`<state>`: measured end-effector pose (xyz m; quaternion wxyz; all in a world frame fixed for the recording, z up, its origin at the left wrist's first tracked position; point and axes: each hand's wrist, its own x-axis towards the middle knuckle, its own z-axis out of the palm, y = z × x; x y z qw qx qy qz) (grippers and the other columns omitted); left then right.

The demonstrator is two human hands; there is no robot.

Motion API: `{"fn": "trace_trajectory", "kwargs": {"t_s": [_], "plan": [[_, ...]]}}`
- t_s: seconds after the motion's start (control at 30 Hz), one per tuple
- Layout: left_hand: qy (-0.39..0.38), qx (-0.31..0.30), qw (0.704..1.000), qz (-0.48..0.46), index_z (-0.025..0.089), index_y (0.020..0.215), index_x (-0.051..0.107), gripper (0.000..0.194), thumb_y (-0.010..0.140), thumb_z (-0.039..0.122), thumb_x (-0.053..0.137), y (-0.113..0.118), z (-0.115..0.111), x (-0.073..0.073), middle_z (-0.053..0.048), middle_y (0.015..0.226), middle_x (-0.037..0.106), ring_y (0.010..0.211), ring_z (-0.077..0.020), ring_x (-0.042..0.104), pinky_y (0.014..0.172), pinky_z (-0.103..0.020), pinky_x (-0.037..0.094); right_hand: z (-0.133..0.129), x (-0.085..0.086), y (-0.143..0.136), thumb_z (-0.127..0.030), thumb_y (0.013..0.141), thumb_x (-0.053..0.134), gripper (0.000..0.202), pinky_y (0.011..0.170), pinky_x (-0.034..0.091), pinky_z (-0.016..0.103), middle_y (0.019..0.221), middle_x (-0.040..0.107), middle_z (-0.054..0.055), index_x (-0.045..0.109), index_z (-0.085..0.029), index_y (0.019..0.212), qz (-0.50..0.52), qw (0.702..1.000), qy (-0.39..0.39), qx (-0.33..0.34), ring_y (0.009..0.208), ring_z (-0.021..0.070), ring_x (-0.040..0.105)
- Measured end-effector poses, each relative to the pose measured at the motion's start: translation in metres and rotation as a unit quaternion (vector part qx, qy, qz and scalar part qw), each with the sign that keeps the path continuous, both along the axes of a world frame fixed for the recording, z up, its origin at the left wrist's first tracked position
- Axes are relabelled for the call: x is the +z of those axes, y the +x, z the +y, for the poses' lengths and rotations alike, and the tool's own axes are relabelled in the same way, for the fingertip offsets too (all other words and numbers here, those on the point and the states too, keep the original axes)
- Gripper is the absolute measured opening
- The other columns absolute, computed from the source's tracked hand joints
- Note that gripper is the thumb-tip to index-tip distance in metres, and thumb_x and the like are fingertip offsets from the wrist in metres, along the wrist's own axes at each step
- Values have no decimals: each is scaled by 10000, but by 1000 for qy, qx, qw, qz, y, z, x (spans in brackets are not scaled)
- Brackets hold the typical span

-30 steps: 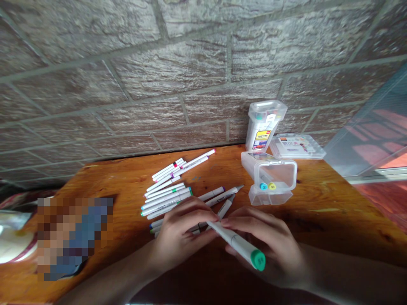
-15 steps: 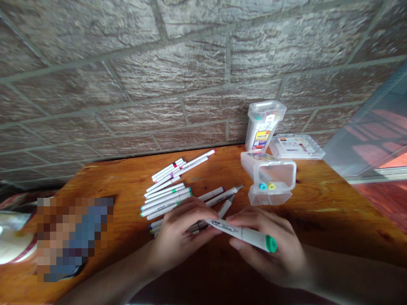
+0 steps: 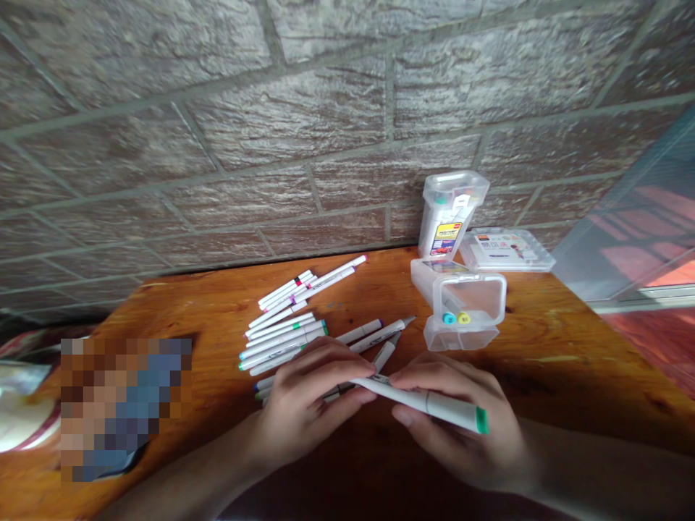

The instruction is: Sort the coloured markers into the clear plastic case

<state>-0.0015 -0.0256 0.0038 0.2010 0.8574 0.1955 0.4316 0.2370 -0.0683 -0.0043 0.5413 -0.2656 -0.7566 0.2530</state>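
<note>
A white marker [image 3: 445, 409] with a green end lies slantwise between my two hands. My left hand [image 3: 309, 398] pinches its left end between thumb and fingers; the very end is hidden there. Thumb and fingers of my right hand [image 3: 478, 387] are closed around the barrel, and the green end sticks out over the palm. Just beyond my left hand, several white markers [image 3: 285, 354] with coloured ends lie side by side, some partly covered by that hand. Two markers behind the hands, one of them a white marker [image 3: 383, 335], show grey pointed tips.
An open clear plastic case [image 3: 475, 278] lies on the wooden table [image 3: 570, 391] with a blue-ended and a yellow-ended marker inside. Behind it stand a filled marker case [image 3: 450, 217] and a flat clear box [image 3: 510, 250]. A pixelated object [image 3: 127, 405] is at left, before a brick wall [image 3: 326, 108].
The marker has turned about its length, so its printed label is mostly out of sight. Its green end has shifted slightly right. Both hands keep nearly the same place.
</note>
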Motion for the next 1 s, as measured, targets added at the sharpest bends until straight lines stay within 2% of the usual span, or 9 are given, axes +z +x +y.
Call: {"fn": "trace_trajectory", "kwargs": {"t_s": [0.4,0.67,1.0], "plan": [[-1,7,1000,0,157,1137,745,162,976,145,759,-2,-2,2,-104,972,803,895,-206,763,834,-322,622,-2,0,0,-11,875,742,372,773,613,217,960,823,49,717,-191,1199,1,1000,-11,3,808,159,801],[-12,11,999,-34,148,1046,742,155,918,136,827,-1,-2,0,-104,930,802,874,-210,771,812,-315,633,-6,-7,1,-82,889,747,316,675,590,225,894,815,2,634,-247,1134,-36,997,-14,-65,700,155,793],[-6,22,998,-54,167,1104,719,254,893,144,857,-1,-1,-3,-99,945,811,884,-221,781,819,-338,656,-7,-3,1,-71,880,741,323,668,597,224,888,802,12,635,-246,1129,-24,999,-10,-48,707,160,783]]}}
